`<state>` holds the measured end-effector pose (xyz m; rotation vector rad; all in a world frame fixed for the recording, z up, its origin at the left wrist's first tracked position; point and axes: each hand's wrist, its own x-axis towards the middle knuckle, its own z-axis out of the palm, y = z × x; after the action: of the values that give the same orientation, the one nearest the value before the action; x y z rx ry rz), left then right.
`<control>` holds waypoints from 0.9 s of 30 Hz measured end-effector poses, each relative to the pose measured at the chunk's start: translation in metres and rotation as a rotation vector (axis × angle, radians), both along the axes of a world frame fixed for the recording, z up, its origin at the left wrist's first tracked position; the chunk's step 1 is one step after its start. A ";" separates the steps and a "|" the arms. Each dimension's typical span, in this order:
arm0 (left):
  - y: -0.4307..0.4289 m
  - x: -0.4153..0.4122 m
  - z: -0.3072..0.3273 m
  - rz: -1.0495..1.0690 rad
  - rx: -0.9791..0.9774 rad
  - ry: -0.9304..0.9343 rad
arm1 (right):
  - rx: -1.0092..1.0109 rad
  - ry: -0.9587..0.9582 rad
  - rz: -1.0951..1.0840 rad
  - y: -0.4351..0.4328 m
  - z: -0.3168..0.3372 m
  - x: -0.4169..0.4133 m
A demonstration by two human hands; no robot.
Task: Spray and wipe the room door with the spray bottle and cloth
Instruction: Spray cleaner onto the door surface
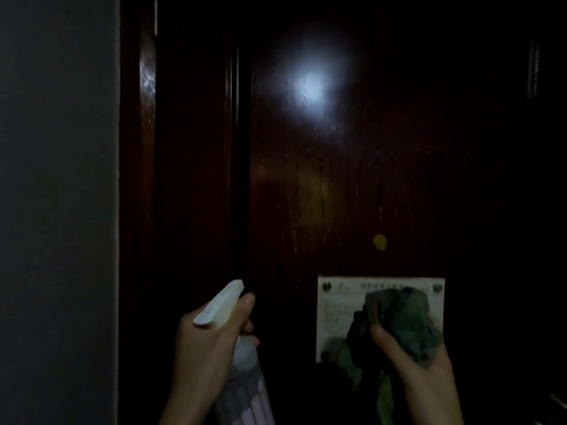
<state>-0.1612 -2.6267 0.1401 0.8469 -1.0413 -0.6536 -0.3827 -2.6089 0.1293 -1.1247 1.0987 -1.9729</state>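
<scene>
A dark red-brown glossy door (337,179) fills the view in dim light, with fine droplets and a bright light reflection near its top. My left hand (202,348) grips a spray bottle (242,381) with a white trigger head (221,302) pointed up and right at the door, a finger on the trigger. My right hand (420,375) holds a bunched green cloth (399,320) raised in front of a white notice sheet (337,305) fixed to the door.
A grey wall (58,210) stands at the left beside the door frame (135,179). A small yellow spot (379,241) sits on the door above the notice. Metal hardware glints at the lower right edge (560,403).
</scene>
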 end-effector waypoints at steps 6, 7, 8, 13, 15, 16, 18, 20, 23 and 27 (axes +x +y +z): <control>-0.004 0.005 0.051 0.048 -0.101 -0.077 | -0.180 0.152 0.109 -0.013 0.067 -0.002; -0.005 0.005 0.056 0.036 -0.110 -0.082 | -0.201 0.154 0.102 -0.014 0.074 -0.003; -0.008 0.005 0.060 0.029 -0.114 -0.084 | -0.215 0.158 0.097 -0.015 0.080 -0.005; -0.015 0.008 0.075 0.016 -0.155 -0.079 | -0.259 0.142 0.116 -0.018 0.103 -0.014; -0.014 0.005 0.086 -0.005 -0.176 -0.076 | -0.270 0.150 0.103 -0.019 0.111 -0.019; -0.015 0.004 0.092 -0.008 -0.177 -0.087 | -0.278 0.158 0.093 -0.019 0.116 -0.022; -0.021 0.003 0.102 -0.026 -0.185 -0.081 | -0.298 0.179 0.080 -0.016 0.124 -0.028; -0.022 0.000 0.109 -0.056 -0.185 -0.054 | -0.312 0.196 0.077 -0.012 0.132 -0.034; -0.019 -0.006 0.119 -0.120 -0.201 -0.026 | -0.329 0.210 0.082 -0.004 0.139 -0.042; -0.019 -0.014 0.127 -0.159 -0.243 -0.048 | -0.353 0.233 0.048 0.005 0.146 -0.055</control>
<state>-0.1747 -2.6456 0.2671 0.5746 -1.2132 -0.6268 -0.4376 -2.6037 0.2751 -1.5836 0.8428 -2.0886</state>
